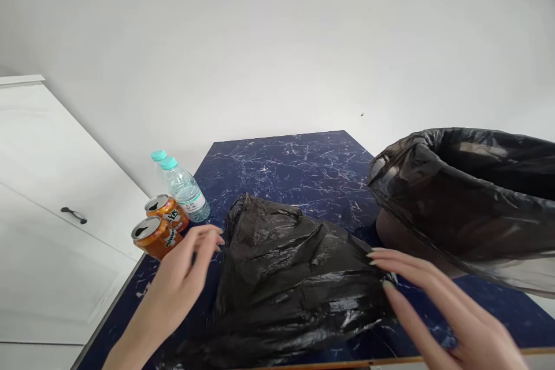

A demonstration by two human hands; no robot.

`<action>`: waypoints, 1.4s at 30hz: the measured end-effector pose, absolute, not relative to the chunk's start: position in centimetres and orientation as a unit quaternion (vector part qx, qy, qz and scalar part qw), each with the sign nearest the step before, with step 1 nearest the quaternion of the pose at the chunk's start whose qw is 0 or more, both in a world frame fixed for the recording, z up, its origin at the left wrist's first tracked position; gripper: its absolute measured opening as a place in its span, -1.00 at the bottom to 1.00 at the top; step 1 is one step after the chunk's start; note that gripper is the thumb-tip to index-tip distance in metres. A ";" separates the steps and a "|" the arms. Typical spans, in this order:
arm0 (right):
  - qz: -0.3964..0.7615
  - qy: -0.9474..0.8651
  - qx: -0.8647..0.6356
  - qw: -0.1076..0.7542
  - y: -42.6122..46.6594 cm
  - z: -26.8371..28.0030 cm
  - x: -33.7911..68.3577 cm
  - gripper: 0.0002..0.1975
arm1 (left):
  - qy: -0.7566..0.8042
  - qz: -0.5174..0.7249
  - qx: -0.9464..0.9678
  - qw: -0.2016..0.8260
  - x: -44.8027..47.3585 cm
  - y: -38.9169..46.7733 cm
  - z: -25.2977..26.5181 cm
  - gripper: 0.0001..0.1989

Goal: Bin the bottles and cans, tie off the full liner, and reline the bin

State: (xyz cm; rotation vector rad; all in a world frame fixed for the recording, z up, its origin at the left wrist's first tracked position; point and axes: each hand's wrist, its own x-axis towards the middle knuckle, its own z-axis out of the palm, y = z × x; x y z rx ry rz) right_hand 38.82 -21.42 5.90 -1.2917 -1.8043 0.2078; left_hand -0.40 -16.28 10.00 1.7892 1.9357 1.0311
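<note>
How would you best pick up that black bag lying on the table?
I'd pinch the black bag by its left and right edges, one hand from each side. It lies spread flat and wrinkled on the table, with no handle I can see, so its loose edges seem easiest to grip. The right hand is at the right edge; the left hand is near the left.

I remotely count one left hand (186, 272), one right hand (455, 315), one black bag (299, 272) between, two cans (156, 238), two bottles (187, 189) past left, one lined bin (401, 243) past right
</note>
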 end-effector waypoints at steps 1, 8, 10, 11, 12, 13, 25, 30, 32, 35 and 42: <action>0.071 -0.751 -0.508 0.415 -21.0 5.7 38.2 -0.66 | 0.683 0.293 0.650 0.161 0.3 -15.3 10.2 -0.43; 0.043 -0.805 -0.489 0.333 -19.8 2.7 36.2 -0.62 | 0.689 0.085 0.717 0.070 2.8 -8.2 8.1 -0.45; 0.039 -0.815 -0.485 0.314 -20.1 2.3 36.4 -0.58 | 0.656 0.109 0.740 0.100 3.1 -7.4 7.9 -0.47; 0.035 -0.819 -0.483 0.307 -20.3 2.3 36.6 -0.56 | 0.641 0.134 0.746 0.119 3.3 -7.3 8.1 -0.48; 0.030 -0.822 -0.480 0.303 -20.4 2.3 36.8 -0.55 | 0.629 0.165 0.748 0.134 3.5 -7.3 8.5 -0.51; 0.025 -0.824 -0.479 0.302 -20.6 2.3 37.1 -0.53 | 0.620 0.198 0.746 0.144 3.7 -7.5 9.0 -0.53; 0.003 -0.845 -0.449 0.290 -19.3 2.2 37.2 -0.36 | 0.586 0.444 0.673 0.080 5.8 -6.2 13.8 -0.70; 0.020 -0.843 -0.476 0.248 -17.9 -0.5 37.0 -0.27 | 0.697 0.232 0.674 -0.078 4.4 -1.4 11.7 -0.70; 0.021 -0.836 -0.489 0.249 -17.6 -1.0 37.0 -0.24 | 0.709 0.132 0.688 -0.084 3.9 -0.3 11.2 -0.66; 0.014 -0.822 -0.496 0.279 -17.7 -0.3 36.7 -0.24 | 0.673 0.127 0.718 -0.125 3.8 -0.8 11.1 -0.55; -0.029 -0.860 -0.451 0.237 -17.5 1.2 34.8 -0.21 | 0.499 0.054 0.860 0.094 5.0 -5.7 9.5 -0.38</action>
